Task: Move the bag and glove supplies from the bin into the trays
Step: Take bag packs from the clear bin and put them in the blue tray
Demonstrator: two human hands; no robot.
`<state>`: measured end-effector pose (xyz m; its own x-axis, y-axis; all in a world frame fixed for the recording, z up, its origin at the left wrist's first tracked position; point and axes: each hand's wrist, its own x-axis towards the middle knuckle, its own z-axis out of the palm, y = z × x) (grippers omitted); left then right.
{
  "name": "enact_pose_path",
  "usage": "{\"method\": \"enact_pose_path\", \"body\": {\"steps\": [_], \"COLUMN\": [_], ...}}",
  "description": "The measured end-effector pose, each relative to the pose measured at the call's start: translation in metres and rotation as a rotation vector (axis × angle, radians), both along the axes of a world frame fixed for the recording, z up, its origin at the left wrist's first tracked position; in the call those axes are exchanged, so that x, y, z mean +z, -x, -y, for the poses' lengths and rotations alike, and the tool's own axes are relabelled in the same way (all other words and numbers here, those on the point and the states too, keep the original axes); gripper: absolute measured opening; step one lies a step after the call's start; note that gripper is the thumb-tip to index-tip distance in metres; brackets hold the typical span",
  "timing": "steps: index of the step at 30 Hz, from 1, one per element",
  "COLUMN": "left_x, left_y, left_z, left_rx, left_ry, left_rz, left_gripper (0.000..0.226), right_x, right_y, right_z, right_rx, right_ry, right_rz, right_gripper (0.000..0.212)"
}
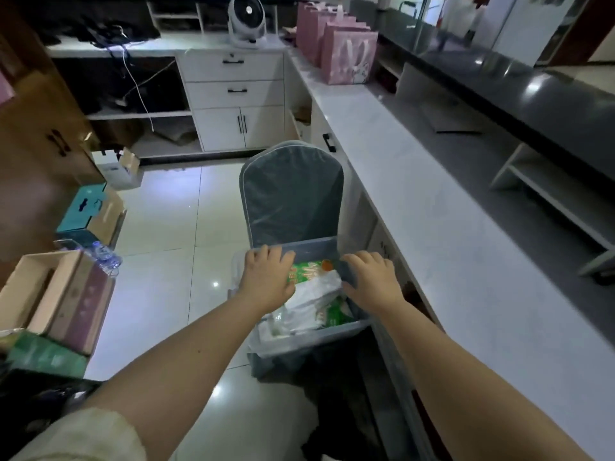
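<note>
A grey plastic bin (309, 344) sits on a chair seat in front of me. Inside lie white plastic packs (312, 299) and green printed packs (304, 271) of bags and gloves. My left hand (266, 277) hovers palm down over the bin's left side, fingers relaxed and spread. My right hand (372, 279) is over the bin's right rim, fingers loosely bent, holding nothing that I can see. No trays are in view.
The grey chair back (291, 194) rises behind the bin. A long white counter (432, 201) runs along the right, with pink gift bags (346, 54) at its far end. Cardboard boxes (63, 301) crowd the left floor. White drawers (233, 91) and a fan (246, 19) stand at the back.
</note>
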<state>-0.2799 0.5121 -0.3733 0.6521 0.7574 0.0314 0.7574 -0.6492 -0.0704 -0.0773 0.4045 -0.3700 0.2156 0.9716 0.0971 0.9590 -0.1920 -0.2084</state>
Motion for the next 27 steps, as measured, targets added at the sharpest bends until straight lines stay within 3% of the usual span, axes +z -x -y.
{"method": "enact_pose_path", "body": {"steps": [8, 15, 21, 27], "left_x": [-0.093, -0.170, -0.215, -0.273], "left_y": [-0.040, -0.072, -0.084, -0.120], "left_z": [-0.060, -0.053, -0.051, -0.114], "left_rx": [0.175, 0.309, 0.281, 0.168], "left_ry": [0.187, 0.443, 0.612, 0.655], "left_rz": [-0.065, -0.094, -0.154, -0.176], "left_gripper": [0.052, 0.052, 0.057, 0.062], "right_x": [-0.088, -0.159, -0.205, -0.272], "right_y": [-0.049, -0.079, -0.086, -0.102], "right_z": [-0.082, -0.120, -0.135, -0.174], "right_rx": [0.109, 0.141, 0.123, 0.166], "right_ry": [0.207, 0.411, 0.539, 0.581], "right_rz": [-0.132, -0.278, -0.323, -0.358], "right_gripper": [0.050, 0.049, 0.046, 0.045]}}
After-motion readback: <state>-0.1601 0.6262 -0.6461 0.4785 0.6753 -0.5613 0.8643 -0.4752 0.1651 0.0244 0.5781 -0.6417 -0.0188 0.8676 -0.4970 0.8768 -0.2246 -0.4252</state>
